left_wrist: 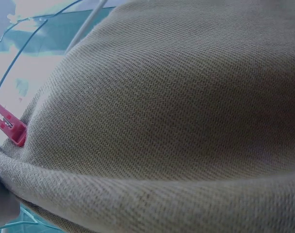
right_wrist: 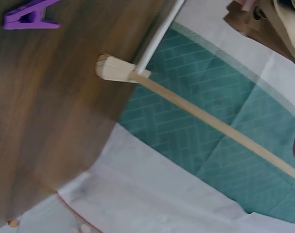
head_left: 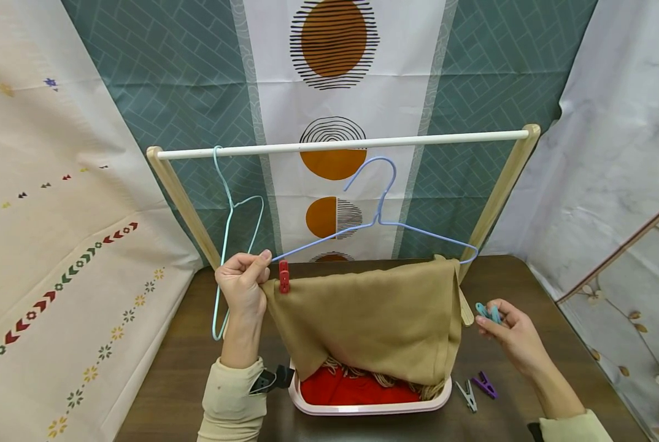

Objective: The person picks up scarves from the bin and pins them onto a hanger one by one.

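Note:
My left hand [head_left: 243, 279] pinches the left end of a blue clothes hanger [head_left: 381, 209] together with the corner of a tan fringed scarf [head_left: 362, 319]. Beside those fingers a red clothespin [head_left: 283, 277] is clipped at the scarf's upper left edge; it also shows in the left wrist view, where the tan weave fills most of the picture. The scarf hangs along the hanger's lower side, its fringe dipping toward the basket. Off to the right, my right hand [head_left: 514, 331] holds a light-blue clothespin [head_left: 488, 312] between thumb and fingers, apart from the scarf.
A white rod [head_left: 340, 145] on wooden legs spans the back, with a mint hanger [head_left: 227, 245] hooked at its left. Below the scarf stands a white basket [head_left: 362, 410] holding red cloth [head_left: 357, 390]. Grey [head_left: 467, 396] and purple clothespins [head_left: 485, 385] lie on the brown table [head_left: 164, 368].

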### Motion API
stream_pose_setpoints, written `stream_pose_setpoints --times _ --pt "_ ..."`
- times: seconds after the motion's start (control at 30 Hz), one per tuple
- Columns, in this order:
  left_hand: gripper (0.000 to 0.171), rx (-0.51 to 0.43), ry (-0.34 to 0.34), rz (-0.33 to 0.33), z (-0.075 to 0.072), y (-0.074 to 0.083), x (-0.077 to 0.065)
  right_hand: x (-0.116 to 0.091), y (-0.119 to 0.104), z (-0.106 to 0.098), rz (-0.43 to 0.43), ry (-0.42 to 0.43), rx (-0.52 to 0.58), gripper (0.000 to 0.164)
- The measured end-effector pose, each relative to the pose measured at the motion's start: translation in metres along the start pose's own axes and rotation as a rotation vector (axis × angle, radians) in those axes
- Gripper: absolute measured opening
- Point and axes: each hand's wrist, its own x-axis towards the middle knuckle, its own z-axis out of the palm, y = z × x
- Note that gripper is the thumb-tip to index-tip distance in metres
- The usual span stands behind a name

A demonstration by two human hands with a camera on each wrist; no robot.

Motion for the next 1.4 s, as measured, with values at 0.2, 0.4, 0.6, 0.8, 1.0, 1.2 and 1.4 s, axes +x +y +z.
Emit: stream_pose_setpoints --times 0.2,0.4,0.6,0.8,1.0,1.2,1.4 --pt "0.029 -0.02 0.004 -0.007 0.0 0.0 0.0 0.005 -0.01 0.005 -0.037 -0.001 -0.007 0.023" --pt "0.03 -0.021 0.014 -0.007 0.0 0.001 -0.001 0.01 -0.022 0.006 -0.076 0.092 -0.468 0.032" --pt "0.028 -0.019 0.015 -0.006 0.0 0.001 -0.001 0.019 -0.033 0.009 -0.095 0.078 -0.629 0.031" --pt "0.029 -0.016 0.013 -0.018 0.001 0.002 -0.002 0.032 -0.043 0.012 -0.291 0.028 -0.648 0.034" --pt "0.03 -0.01 0.008 -0.017 -0.001 0.001 -0.001 0.052 -0.05 0.01 -0.416 -0.057 -0.722 0.04" --pt "0.03 -0.005 0.003 -0.014 -0.003 0.0 -0.002 0.07 -0.05 0.008 -0.281 -0.179 -0.598 0.03" --pt "0.03 -0.01 0.001 -0.005 -0.003 0.001 -0.002 0.074 -0.049 0.012 -0.285 -0.159 -0.598 0.032"
